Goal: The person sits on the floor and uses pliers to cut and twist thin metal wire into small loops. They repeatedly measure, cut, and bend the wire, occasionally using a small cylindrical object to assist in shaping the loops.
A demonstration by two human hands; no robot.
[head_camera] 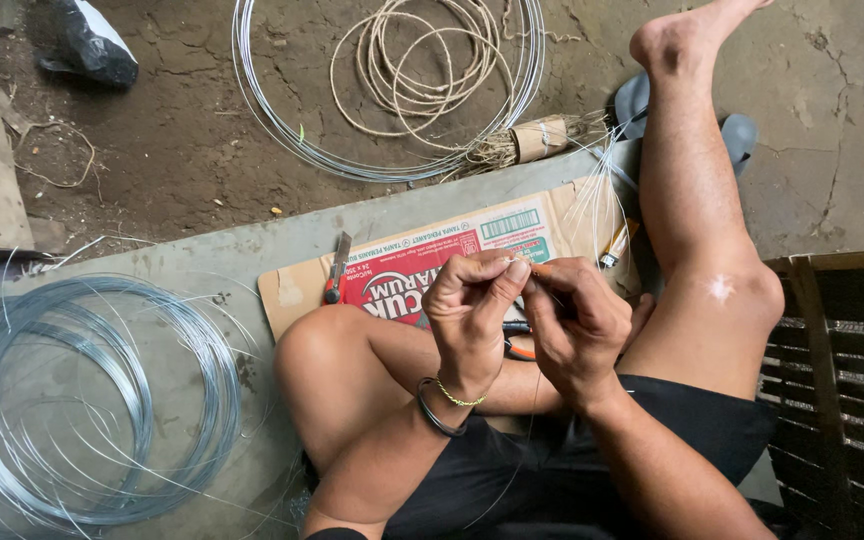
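Cracked earth floor and a grey concrete slab, where a seated person works thin wire.

Both hands meet above the lap: the left hand [467,310] and right hand [572,325] have their fingers [512,275] pinched narrow on one thin wire strand [542,272]. Two steel wire coils show, one [82,400] at the slab's left edge, one [382,165] on the earth around a single twine coil [422,70]. One flattened cardboard box [402,265], its label red with a white and green patch, lies under the knees, with one pair of red-handled pliers [335,272] on its left end.
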